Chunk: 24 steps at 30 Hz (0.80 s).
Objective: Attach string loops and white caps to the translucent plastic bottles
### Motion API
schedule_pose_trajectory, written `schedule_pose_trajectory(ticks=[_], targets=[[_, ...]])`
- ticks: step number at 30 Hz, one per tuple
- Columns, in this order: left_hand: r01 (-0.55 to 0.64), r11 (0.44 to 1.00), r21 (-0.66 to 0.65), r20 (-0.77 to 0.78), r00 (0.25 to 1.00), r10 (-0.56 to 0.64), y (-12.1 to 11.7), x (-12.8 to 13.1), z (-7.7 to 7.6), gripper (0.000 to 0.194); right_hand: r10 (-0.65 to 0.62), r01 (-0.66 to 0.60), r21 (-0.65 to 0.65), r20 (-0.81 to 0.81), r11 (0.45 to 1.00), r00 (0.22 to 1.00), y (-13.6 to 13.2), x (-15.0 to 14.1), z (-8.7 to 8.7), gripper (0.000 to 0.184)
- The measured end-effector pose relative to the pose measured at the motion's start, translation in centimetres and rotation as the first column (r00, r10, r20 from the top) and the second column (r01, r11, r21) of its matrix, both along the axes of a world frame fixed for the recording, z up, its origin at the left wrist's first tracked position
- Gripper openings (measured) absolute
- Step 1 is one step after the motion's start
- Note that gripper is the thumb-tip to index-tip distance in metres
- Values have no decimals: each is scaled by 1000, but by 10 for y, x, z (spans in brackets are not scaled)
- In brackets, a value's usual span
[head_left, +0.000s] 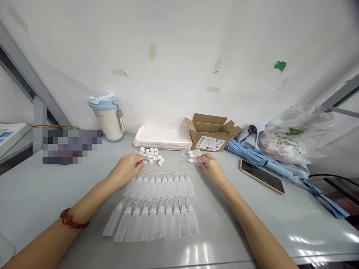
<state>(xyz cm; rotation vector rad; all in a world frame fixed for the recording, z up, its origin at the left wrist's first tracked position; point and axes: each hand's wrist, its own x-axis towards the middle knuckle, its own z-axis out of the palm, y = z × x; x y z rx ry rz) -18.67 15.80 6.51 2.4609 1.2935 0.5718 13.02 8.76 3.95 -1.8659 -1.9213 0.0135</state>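
My left hand [126,169] is at the left edge of a pile of small white caps [152,152], thumb and forefinger closed around a cap [144,161] that is partly hidden. Right of the pile, my right hand [212,169] pinches the end of a small translucent plastic bottle [194,161] lying on its side, its thin tip and strap pointing left. Just behind it lies a similar bottle [194,152]. Between my forearms, similar bottles lie side by side in two rows, a back row [158,187] and a front row [153,226], straps curving at their necks.
Behind the caps lies a stack of white padded envelopes [162,138], beside an open cardboard box [209,132]. A cream-and-blue tumbler [109,121] stands at back left. A phone [262,175], a folded blue umbrella [246,152] and a plastic bag [294,138] are at right.
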Motion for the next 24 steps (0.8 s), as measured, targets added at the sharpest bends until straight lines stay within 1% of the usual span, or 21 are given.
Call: schedule_pose_trajectory(ticks=[11,15,24], targets=[[6,1000,22,7,1000,-6,0,1,-2,31,-89,92,-17,132,996,987,0,-4,5,27],[5,1000,14,-17,1000,-5,-1,1,-2,32,-119,124,-13,192,992,974,1,-6,6,30],[15,1000,15,-25,1000,-15,-1,2,-2,31,-87,94,-7,320,996,944,1,-16,0,31]])
